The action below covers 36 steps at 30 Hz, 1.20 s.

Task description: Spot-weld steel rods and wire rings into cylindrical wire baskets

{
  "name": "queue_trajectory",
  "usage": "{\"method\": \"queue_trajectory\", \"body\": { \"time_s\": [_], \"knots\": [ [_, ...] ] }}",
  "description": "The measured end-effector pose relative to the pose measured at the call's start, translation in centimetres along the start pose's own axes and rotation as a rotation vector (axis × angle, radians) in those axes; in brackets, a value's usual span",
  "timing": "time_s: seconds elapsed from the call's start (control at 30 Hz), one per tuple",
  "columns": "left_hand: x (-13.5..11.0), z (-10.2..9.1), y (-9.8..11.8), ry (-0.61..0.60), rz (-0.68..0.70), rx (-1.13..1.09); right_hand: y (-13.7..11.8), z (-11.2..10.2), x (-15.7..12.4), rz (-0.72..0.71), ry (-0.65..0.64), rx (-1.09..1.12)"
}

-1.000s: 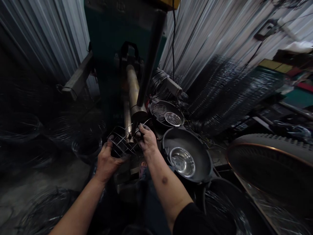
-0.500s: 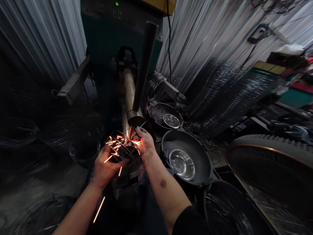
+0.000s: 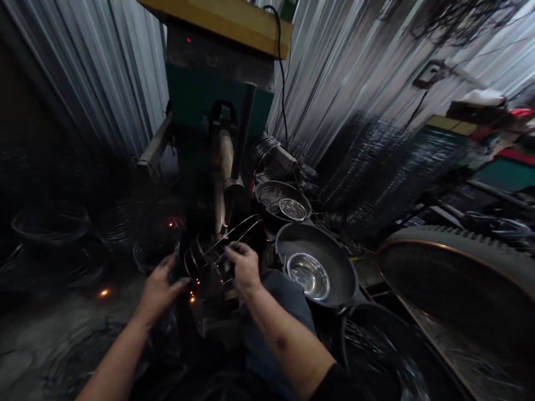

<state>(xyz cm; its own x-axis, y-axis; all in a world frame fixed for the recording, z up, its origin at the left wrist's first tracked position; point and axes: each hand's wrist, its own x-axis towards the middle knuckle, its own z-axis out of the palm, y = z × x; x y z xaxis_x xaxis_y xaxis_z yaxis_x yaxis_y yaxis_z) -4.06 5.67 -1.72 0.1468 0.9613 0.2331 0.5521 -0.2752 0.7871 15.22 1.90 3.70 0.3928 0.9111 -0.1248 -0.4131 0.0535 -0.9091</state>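
Note:
My right hand (image 3: 246,268) pinches a bent metal wire frame (image 3: 195,257), whose curved wires spread to the left and up to the right of the fingers. Its middle lies near the lower tip of the spot welder's electrode (image 3: 225,224); whether they touch is too dark to tell. My left hand (image 3: 157,291) is apart from the frame, to its left, thumb and fingers spread with nothing in them. A few small sparks glow below the frame and on the floor.
The welder's green body (image 3: 221,94) stands ahead. At right, a black pan (image 3: 343,267) holds a shiny metal bowl (image 3: 308,274); a smaller pan (image 3: 256,192) behind holds wire pieces. A dark tub (image 3: 349,356) of wires and a large round toothed-edge object (image 3: 460,278) stand farther right.
My left hand has let go of the wire frame and moved left and down. The bright spark shower has faded to a few glowing dots. The welder's light went from green to red.

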Motion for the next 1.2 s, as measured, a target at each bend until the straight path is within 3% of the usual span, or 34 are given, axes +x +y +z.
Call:
{"method": "queue_trajectory", "body": {
  "time_s": [0.07, 0.13, 0.2, 0.3, 0.4, 0.47, 0.57, 0.6, 0.7, 0.77, 0.87, 1.0, 1.1, 1.2],
  "knots": [
    [-0.7, -1.8, 0.6, 0.108, -0.091, 0.007, 2.4, -0.6, -3.3, -0.095, -0.089, -0.211],
    [-1.2, -2.9, 2.9, 0.156, -0.061, -0.011, 4.8, -1.3, -6.0, -0.218, -0.176, -0.428],
    [-1.6, -2.8, 6.1, 0.08, 0.044, -0.056, 7.0, -1.9, -7.7, -0.305, -0.252, -0.588],
    [-2.3, -1.3, 10.0, -0.089, 0.2, -0.026, 9.5, -2.5, -8.8, -0.332, -0.376, -0.735],
    [-3.2, 0.5, 11.4, -0.145, 0.33, 0.061, 10.1, -2.8, -9.1, -0.341, -0.467, -0.868],
    [-3.7, 1.2, 11.4, -0.115, 0.379, 0.072, 8.7, -3.1, -9.5, -0.337, -0.555, -0.976],
    [-4.1, 0.9, 11.1, -0.066, 0.398, 0.034, 3.9, -3.9, -10.3, -0.44, -0.642, -1.129],
    [-4.2, 0.6, 11.1, -0.057, 0.401, 0.02, 1.9, -4.3, -10.3, -0.529, -0.58, -1.145],
    [-4.5, -0.4, 11.8, -0.07, 0.437, -0.014, -3.7, -5.4, -9.3, -0.784, -0.225, -1.072],
    [-4.6, -1.0, 12.4, -0.068, 0.462, -0.037, -5.9, -5.8, -7.7, -0.788, -0.221, -0.995],
    [-4.3, -1.6, 13.2, -0.049, 0.47, -0.052, -7.0, -5.8, -5.2, -0.685, -0.323, -0.841],
    [-2.5, -2.0, 12.9, 0.0, 0.549, 0.078, -7.4, -4.6, -3.2, -0.646, -0.242, -0.749],
    [-0.5, -1.6, 11.7, 0.021, 0.607, 0.262, -7.7, -3.6, -1.6, -0.629, -0.234, -0.864],
    [1.2, -0.6, 10.4, -0.035, 0.567, 0.338, -7.7, -3.2, 0.3, -0.604, -0.262, -1.118]
  ]
}}
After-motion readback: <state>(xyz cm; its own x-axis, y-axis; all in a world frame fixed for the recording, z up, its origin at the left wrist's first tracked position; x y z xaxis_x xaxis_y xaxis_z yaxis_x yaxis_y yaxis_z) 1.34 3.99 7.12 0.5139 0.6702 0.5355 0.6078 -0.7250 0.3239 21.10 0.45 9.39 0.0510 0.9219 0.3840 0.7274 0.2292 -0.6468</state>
